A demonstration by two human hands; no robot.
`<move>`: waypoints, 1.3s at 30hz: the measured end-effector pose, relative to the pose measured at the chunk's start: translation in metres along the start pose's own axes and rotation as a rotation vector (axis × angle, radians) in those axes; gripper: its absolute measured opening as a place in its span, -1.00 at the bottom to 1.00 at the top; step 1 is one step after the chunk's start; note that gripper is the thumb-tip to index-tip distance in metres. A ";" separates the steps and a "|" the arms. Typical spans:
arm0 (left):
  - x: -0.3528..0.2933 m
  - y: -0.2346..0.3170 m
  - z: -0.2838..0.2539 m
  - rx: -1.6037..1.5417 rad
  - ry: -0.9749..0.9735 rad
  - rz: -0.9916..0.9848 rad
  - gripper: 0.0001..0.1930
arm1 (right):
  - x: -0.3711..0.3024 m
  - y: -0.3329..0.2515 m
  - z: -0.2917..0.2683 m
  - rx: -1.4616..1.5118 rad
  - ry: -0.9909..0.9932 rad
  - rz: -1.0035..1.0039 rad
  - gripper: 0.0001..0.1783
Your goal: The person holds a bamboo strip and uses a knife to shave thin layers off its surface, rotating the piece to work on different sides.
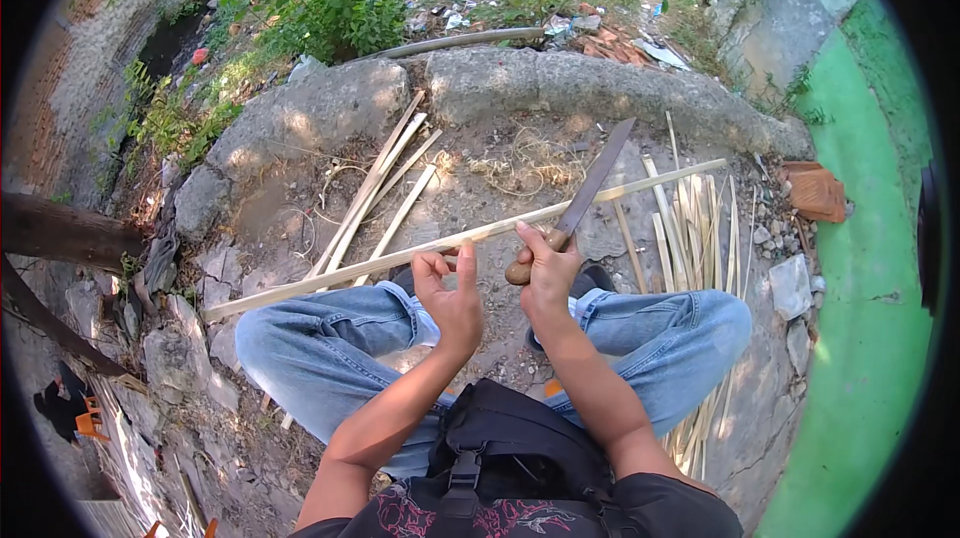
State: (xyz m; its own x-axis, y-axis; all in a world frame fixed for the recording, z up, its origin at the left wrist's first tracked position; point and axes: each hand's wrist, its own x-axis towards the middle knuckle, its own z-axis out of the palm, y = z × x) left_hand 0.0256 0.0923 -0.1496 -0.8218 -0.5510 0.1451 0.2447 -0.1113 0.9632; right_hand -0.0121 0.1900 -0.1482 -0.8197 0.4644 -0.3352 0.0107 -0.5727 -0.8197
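Observation:
A long pale bamboo strip [350, 271] lies slantwise across my front, its right end higher and farther off. My left hand [450, 298] is closed at the strip's middle, fingers curled and thumb raised against it. My right hand [548, 273] wraps the wooden handle of a large knife [597, 176], and its thumb presses by the strip. The dark blade points up and to the right, crossing the strip. Part of the handle is hidden by my fingers.
Several cut strips [375, 183] lie ahead on the left, more strips [690, 228] on the right. Curled shavings [525, 163] litter the ground before a low concrete curb [620, 83]. A brick [815, 191] and rubble [790, 286] sit by the green wall [860, 338]. My bent knees flank the work.

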 end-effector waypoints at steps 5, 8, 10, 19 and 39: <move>0.002 0.013 0.002 -0.026 0.019 0.165 -0.78 | -0.002 0.008 -0.003 0.098 -0.107 0.287 -0.62; 0.026 0.034 0.007 -0.151 0.212 0.186 -0.82 | -0.018 0.012 0.000 0.096 -0.176 0.393 -0.64; 0.043 0.061 -0.002 -0.219 0.257 0.162 -0.76 | -0.029 0.013 0.000 0.075 -0.221 0.429 -0.65; 0.091 0.105 -0.047 -0.474 0.085 0.236 -0.52 | -0.046 0.031 -0.041 -0.569 -0.705 0.278 -0.45; 0.103 0.095 -0.043 -0.357 0.451 0.124 -0.51 | -0.003 0.084 -0.089 -0.974 -0.689 0.004 -0.59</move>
State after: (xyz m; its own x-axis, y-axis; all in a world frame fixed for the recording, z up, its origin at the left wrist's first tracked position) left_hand -0.0139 -0.0109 -0.0526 -0.4952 -0.8662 0.0663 0.5477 -0.2521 0.7978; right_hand 0.0424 0.2006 -0.2577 -0.9503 -0.1667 -0.2630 0.2006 0.3183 -0.9265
